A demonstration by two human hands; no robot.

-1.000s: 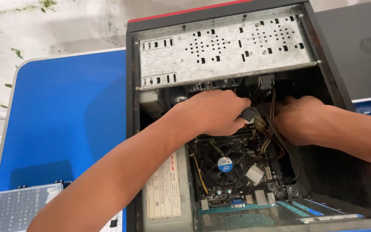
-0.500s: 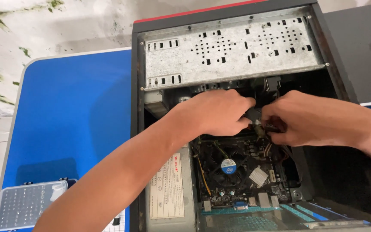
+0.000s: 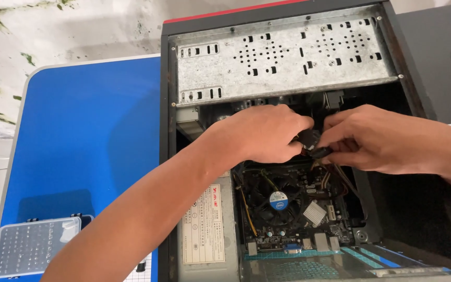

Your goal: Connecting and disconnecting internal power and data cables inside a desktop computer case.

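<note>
Left hand [image 3: 267, 133] and right hand [image 3: 371, 137] pinched on small black cable connector [image 3: 313, 143], frame centre, under perforated grey metal drive cage [image 3: 283, 57], right hand risen from cables, blue worktop [image 3: 84, 136] bare at left

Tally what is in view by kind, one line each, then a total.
Hands: 2, the left hand and the right hand, both pinching a black connector
Black connectors: 1
Open computer cases: 1
Cooling fans: 1
Clear plastic bit boxes: 1
Blue tables: 1
Total: 7
</note>
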